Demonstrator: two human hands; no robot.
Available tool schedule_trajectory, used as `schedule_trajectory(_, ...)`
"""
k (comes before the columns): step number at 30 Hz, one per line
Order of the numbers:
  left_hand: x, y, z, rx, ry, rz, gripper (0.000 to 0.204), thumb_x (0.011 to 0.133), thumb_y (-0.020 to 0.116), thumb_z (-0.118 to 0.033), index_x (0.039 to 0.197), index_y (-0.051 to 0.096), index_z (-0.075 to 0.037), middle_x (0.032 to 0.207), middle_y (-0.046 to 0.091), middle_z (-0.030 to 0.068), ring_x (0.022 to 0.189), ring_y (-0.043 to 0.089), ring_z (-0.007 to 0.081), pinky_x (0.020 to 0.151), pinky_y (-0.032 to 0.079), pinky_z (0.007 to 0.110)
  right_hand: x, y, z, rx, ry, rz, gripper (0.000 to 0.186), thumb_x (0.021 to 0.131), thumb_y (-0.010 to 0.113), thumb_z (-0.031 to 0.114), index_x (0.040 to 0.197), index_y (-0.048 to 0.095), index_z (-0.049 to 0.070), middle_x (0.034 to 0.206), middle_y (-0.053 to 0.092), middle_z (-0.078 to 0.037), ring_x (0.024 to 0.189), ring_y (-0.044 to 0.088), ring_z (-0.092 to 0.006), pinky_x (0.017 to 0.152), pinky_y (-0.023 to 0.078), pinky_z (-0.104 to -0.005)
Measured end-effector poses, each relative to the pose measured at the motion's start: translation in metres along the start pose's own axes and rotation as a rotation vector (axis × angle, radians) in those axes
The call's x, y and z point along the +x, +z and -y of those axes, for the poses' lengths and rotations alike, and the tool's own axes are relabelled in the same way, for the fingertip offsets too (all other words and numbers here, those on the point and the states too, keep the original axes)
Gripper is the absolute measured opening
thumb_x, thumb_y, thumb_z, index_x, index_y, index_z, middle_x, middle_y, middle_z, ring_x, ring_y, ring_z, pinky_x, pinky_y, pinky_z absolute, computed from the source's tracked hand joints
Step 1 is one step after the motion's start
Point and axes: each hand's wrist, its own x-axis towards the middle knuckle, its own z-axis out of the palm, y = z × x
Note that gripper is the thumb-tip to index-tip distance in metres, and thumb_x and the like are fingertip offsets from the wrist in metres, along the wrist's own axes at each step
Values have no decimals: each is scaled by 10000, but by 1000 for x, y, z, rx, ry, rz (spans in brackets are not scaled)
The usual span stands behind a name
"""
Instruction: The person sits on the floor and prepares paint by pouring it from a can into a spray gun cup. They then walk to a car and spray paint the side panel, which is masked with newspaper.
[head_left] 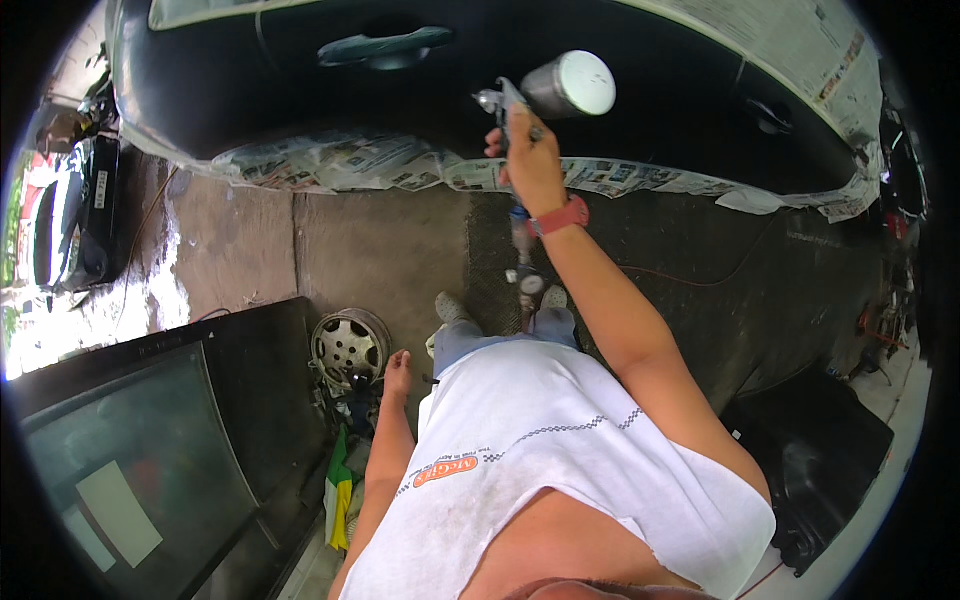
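My right hand [533, 155] is wrapped round the handle of a spray gun [508, 112] with a metal paint cup [570, 85] whose end is white. The gun is held just off the dark side of a car [680, 95], between its two door handles. Below the grip hang a fitting and a small round gauge [532, 284]. My left hand [398, 372] hangs low beside my hip, its fingers loosely bent and apart; I see nothing held in it. A bare wheel rim [350, 348] stands close to that hand.
Newspaper masking [340, 163] runs along the car's lower edge and covers its windows. A dark door-like panel with glass [140, 450] stands at the left. A thin hose [700, 280] lies on the floor. A black moulded part [820, 460] sits at the lower right.
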Motion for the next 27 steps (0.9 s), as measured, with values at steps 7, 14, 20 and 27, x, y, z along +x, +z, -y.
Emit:
schedule_trajectory(7, 28, -93, 62, -316, -281, -23, 477, 1042, 529, -426, 1387, 536, -96, 1303, 633, 77, 1098, 632, 231, 870, 497, 394, 6, 180, -21, -39, -150, 64, 464, 1030, 531, 429, 1209, 674, 25, 745, 677, -93, 645, 666, -145, 575, 530, -332)
schedule_trajectory(14, 32, -120, 104, -364, -441, -16, 423, 1002, 625, -435, 1293, 603, -128, 1148, 662, 21, 940, 642, 153, 747, 490, 317, 16, 228, 5, 180, -62, 298, 541, 1037, 483, 492, 1113, 673, -9, 807, 696, -100, 636, 674, -156, 427, 501, -278)
schedule_trajectory(20, 40, -92, 94, -419, -366, -1, 406, 992, 642, -437, 1256, 619, -130, 1118, 666, 13, 914, 641, 152, 739, 492, 308, 14, 141, 20, 38, -116, 87, 526, 1061, 449, 480, 1122, 659, 2, 821, 676, -75, 669, 659, -125, 429, 484, -257)
schedule_trajectory(27, 81, -80, 66, -325, -231, 80, 344, 985, 659, -424, 1148, 641, -123, 905, 609, -31, 727, 555, 111, 608, 441, 277, -7, -47, 38, -64, -115, -234, 543, 1057, 434, 501, 1134, 640, 5, 866, 679, -85, 736, 680, -152, 420, 465, -249)
